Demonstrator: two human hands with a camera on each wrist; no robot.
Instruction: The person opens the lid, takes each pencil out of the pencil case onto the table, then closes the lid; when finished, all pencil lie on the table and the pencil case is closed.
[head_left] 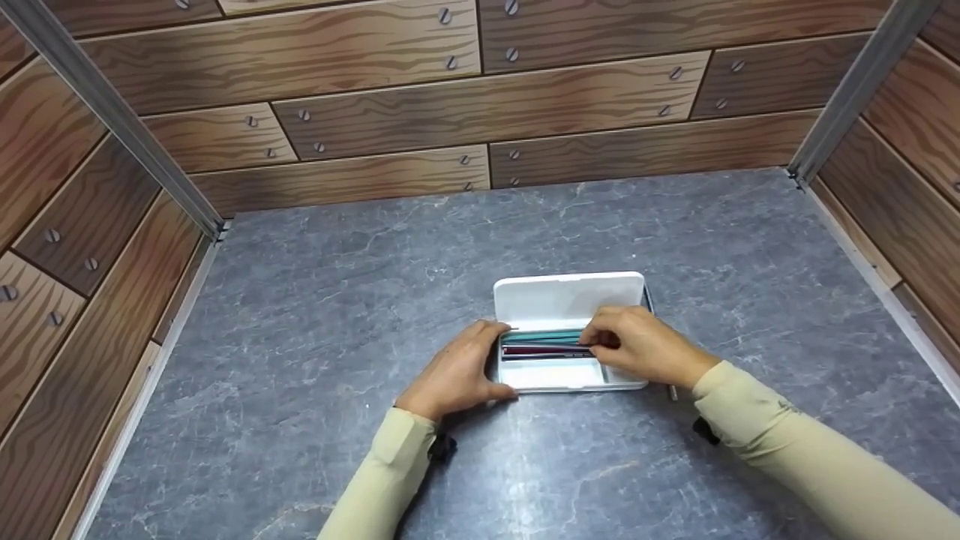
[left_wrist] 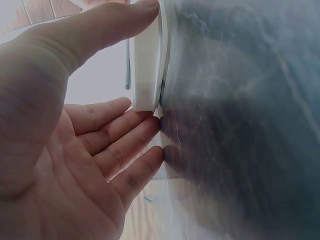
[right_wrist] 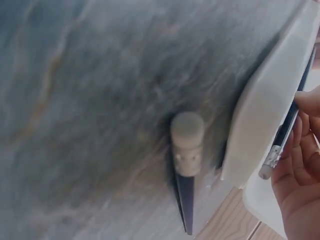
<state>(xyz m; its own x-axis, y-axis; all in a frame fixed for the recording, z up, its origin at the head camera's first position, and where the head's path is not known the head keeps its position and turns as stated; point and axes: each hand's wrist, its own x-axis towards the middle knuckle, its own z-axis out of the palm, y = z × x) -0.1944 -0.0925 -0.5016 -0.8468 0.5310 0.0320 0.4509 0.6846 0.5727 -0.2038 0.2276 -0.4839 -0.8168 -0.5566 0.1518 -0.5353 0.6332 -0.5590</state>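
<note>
A white pencil case lies with its lid raised at the back. Inside are teal pencils and a dark red one. My left hand rests at the case's left end, thumb on the front edge and fingers at the back corner. Those fingers stay fairly straight in the left wrist view. With thumb and fingers, my right hand pinches a dark pencil over the case's right part; its eraser end points to the right.
Just right of the case, another eraser-tipped pencil lies on the grey marbled table, partly hidden by my right hand in the head view. Wood-patterned walls enclose the table at the back and both sides.
</note>
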